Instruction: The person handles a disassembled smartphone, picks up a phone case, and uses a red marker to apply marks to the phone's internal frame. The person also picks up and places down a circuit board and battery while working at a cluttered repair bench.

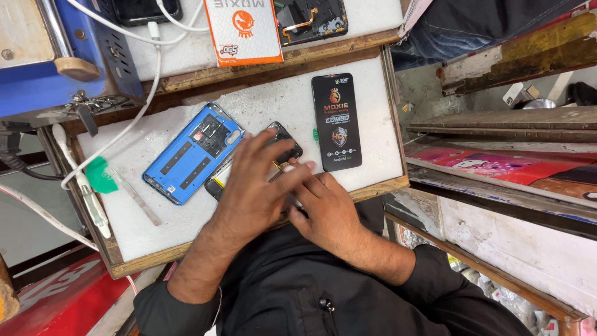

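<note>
An opened black phone [284, 142] with its insides showing lies on the white work mat [261, 102], mostly hidden by my hands. My left hand [255, 186] rests on it with fingers spread, fingertips touching its upper part. My right hand [324, 213] is tucked in from the right, its fingers curled at the phone's lower edge beneath my left hand. Left of the phone, its blue back cover [193, 152] lies inside-up. A black flat retail box [336, 121] lies just right of my hands.
A green pick [99, 175], a thin metal tool [140, 200] and a white cable [93, 205] lie at the mat's left. Behind it are a blue machine [56, 62], an orange-and-white package [242, 30] and another opened phone [312, 18]. Wooden shelves [497, 124] stand to the right.
</note>
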